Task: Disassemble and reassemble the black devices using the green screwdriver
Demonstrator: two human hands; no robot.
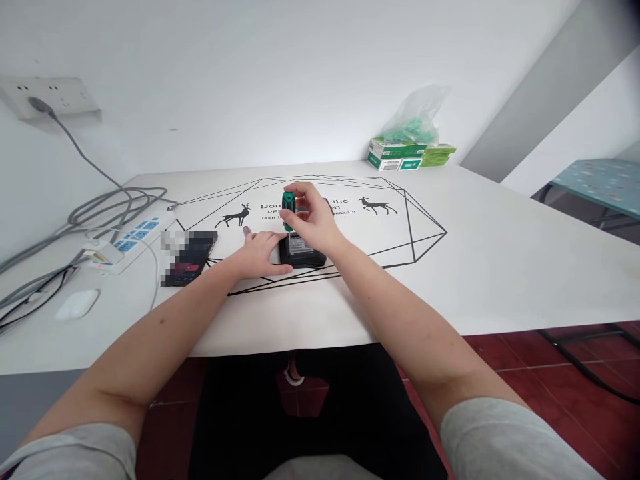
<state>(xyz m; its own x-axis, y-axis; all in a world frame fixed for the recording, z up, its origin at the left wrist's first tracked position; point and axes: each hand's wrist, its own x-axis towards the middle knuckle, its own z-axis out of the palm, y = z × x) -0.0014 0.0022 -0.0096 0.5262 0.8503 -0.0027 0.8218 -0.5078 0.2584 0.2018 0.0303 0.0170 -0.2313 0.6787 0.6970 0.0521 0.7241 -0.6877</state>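
A screwdriver [288,202] with a green and black handle stands nearly upright in my right hand [316,217], fingers closed around the handle. Its shaft points down at the upper left part of a small black device [306,257], which lies on the white table [350,307]. A pale printed label shows on the device's upper face. My left hand [261,255] holds the device at its left side, with the thumb along the near edge. Whether the tip sits in a screw cannot be made out, and my right hand hides the far part of the device.
A phone [193,257], partly blurred, lies left of my left hand. Farther left are a power strip [137,240] with grey cables and a white rounded case [77,305]. Green and white boxes [397,153] under a plastic bag [417,117] stand at the back right.
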